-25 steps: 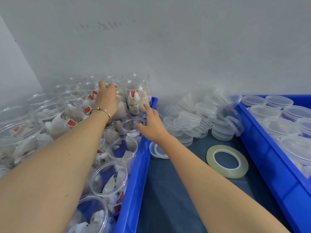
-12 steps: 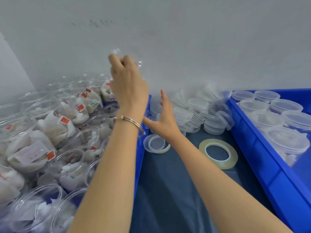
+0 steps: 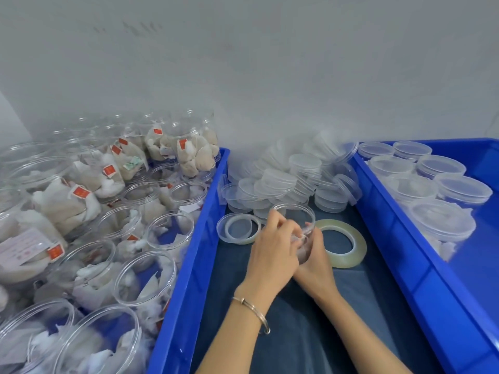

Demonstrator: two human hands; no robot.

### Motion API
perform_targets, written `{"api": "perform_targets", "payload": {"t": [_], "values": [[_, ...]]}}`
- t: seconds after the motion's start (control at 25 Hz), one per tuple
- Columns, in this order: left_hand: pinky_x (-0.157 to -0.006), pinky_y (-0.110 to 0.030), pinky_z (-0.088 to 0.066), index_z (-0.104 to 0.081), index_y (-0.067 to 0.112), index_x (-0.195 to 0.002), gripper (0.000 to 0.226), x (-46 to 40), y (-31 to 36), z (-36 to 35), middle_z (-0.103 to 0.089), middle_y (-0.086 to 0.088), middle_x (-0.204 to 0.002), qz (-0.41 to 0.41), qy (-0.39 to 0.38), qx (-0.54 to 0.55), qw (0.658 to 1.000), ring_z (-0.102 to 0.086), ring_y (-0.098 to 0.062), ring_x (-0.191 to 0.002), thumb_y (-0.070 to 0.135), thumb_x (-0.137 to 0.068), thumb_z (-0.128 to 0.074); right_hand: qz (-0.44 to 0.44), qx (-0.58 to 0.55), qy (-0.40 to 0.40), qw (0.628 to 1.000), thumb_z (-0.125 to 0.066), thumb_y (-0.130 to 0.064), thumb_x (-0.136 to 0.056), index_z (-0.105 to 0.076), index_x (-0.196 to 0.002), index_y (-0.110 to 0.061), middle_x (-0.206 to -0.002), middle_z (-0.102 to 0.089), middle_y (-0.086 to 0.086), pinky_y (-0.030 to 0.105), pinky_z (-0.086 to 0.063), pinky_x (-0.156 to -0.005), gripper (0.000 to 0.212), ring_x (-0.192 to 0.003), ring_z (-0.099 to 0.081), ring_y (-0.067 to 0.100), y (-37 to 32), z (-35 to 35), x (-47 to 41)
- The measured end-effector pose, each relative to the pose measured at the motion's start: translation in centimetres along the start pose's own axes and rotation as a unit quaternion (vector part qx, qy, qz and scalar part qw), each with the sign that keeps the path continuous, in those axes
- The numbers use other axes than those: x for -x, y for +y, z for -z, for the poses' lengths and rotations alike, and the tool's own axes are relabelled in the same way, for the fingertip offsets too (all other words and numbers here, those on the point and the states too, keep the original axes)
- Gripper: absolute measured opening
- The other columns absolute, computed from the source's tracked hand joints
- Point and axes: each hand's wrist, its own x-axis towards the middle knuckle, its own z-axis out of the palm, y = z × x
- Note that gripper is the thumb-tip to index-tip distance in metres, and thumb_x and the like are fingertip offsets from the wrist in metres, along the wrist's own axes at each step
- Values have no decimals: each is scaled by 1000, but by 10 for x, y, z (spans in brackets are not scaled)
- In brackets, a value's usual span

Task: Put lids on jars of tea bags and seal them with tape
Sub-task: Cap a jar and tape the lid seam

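Both hands met on one open jar (image 3: 297, 228) standing on the dark surface (image 3: 310, 333) between two blue bins: left hand (image 3: 272, 255) curled round its near wall, right hand (image 3: 313, 257) cupping the right side. No lid on it yet. Single lid (image 3: 239, 232) lay just left, tape roll (image 3: 340, 242) just right, lid pile (image 3: 291, 182) behind. Risk, as judged: clear wall is slick, so a loose grip could tip the jar and spill tea bags.

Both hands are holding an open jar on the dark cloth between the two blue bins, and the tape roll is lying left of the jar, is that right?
Not quite. In the head view the tape roll lies right of the jar, not left. The rest holds: left hand and right hand hold it.
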Motion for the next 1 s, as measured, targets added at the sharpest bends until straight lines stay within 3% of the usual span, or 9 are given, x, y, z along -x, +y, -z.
{"api": "perform_targets", "payload": {"t": [0.08,0.2,0.28,0.4,0.6,0.72,0.84,0.92,1.0], "values": [[-72,-29,-50,-61,23,-106,18,2,-11,1,-49,10,-108,-47,45,132,989,-56,-7,-77,33,-91,-58,-6,-1,8,1000,-84,-40,-53,-39,-104,-55,-102,-62,-19,17,-48,-73,70,-93,-62,-3,5,2,1],[-64,-30,-47,-52,16,-123,26,-13,-48,5,-52,4,-123,97,204,133,965,-60,-21,-83,14,-97,-50,9,16,-14,1000,-87,-41,-54,-36,-111,-56,-109,-57,-25,9,-44,-83,77,-103,-57,-5,10,3,2],[-63,-34,-42,-35,14,-137,46,-17,-68,0,-32,-1,-145,270,114,-9,956,-59,-27,-93,5,-94,-49,13,33,-33,999,-87,-41,-55,-35,-116,-52,-113,-54,-28,9,-42,-87,81,-108,-55,-5,11,6,4],[-76,-37,-47,-33,13,-138,51,-10,-78,-20,-23,-5,-149,312,-25,-130,941,-53,-28,-111,6,-92,-54,16,44,-64,997,-89,-40,-52,-35,-120,-47,-114,-50,-32,7,-40,-88,87,-110,-53,-6,13,10,7],[-60,-28,-37,-56,16,-93,7,-9,-84,-15,-52,-2,-111,277,88,-52,956,-52,-17,-81,10,-96,-54,13,28,-135,990,-83,-42,-60,-28,-126,-51,-125,-44,-37,3,-33,-94,86,-123,-44,-9,11,26,16],[-61,-21,-43,-55,17,-87,9,-6,-64,-10,-57,2,-97,230,217,125,940,-58,-12,-81,12,-94,-59,6,-71,-140,988,-54,-39,-85,-17,-144,-40,-151,-28,-17,21,-23,-116,70,-138,-26,-6,0,34,16],[-62,-18,-47,-59,17,-88,6,-16,-35,15,-60,13,-76,148,275,335,889,-53,-1,-61,14,-93,-61,66,-71,3,995,-43,-44,-90,-20,-148,-34,-153,-30,-8,33,-29,-116,63,-137,-31,-1,-34,45,2],[-53,-16,-41,-57,13,-86,8,-23,-19,36,-53,12,-62,115,212,503,830,-44,-3,-50,13,-93,-61,137,-36,5,990,-44,-51,-89,-20,-144,-47,-153,-26,-15,34,-30,-114,61,-139,-29,1,-68,54,-12],[-49,-16,-37,-55,10,-86,10,-23,-4,49,-51,10,-61,109,75,640,757,-39,-4,-46,18,-87,-62,179,36,-100,978,-48,-54,-88,-17,-141,-58,-154,-18,-23,38,-26,-114,62,-143,-19,3,-95,62,-26]]}}
